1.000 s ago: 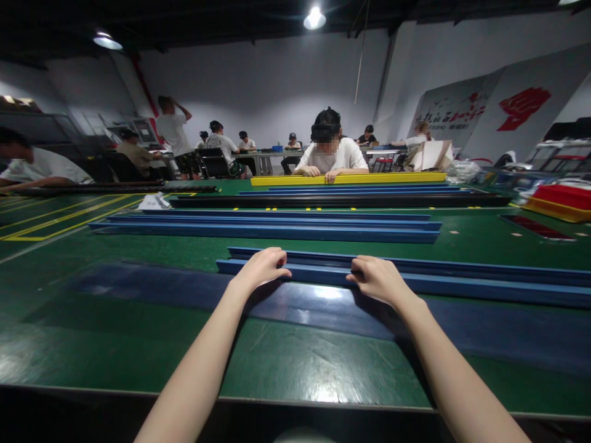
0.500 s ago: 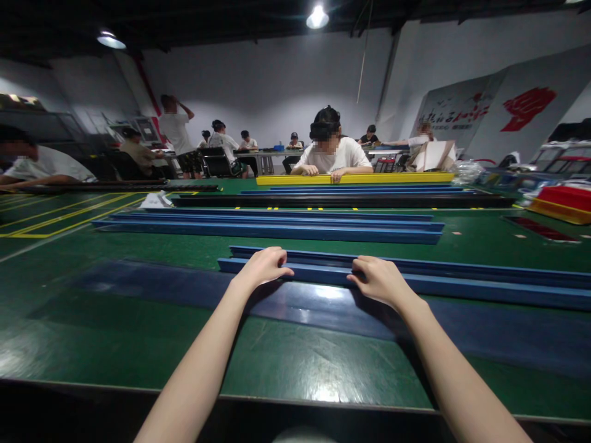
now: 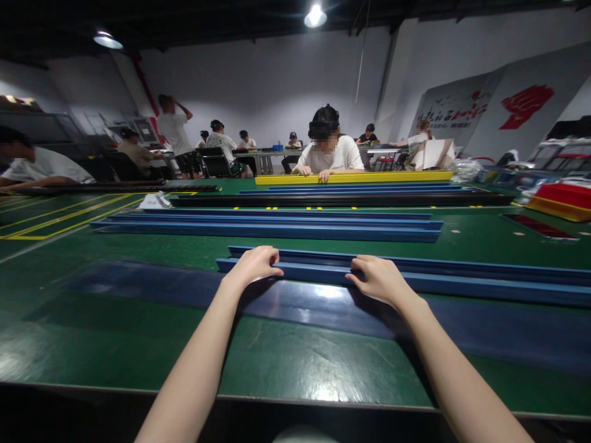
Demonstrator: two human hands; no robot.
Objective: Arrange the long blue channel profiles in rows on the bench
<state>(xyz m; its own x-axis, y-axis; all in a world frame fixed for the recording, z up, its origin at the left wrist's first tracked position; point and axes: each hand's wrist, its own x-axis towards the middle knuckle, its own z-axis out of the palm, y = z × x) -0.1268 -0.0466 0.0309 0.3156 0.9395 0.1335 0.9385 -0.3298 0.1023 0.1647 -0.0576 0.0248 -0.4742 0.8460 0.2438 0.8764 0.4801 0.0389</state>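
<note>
A long blue channel strip (image 3: 314, 272) lies across the green table in front of me, its right end running out of view. My left hand (image 3: 255, 266) grips its near wall close to the left end, thumb on the near side and fingers curled over the top. Farther right, my right hand (image 3: 376, 278) pinches the same wall in a like way. The fingertips inside the channel are hidden. Between my forearms a flat, dark blue translucent strip (image 3: 295, 303) lies on the table, along the near side of the channel.
Beyond lie more blue channel strips (image 3: 268, 229), a long black strip (image 3: 341, 200) and a yellow strip (image 3: 360, 178) held by a co-worker (image 3: 330, 154) opposite. A red and yellow tray (image 3: 561, 200) and a dark flat phone-like object (image 3: 540, 227) sit at the right.
My left hand has slid slightly left along the channel's near wall. My right hand stays nearly in place. The co-worker's hand has shifted left on the yellow strip.
</note>
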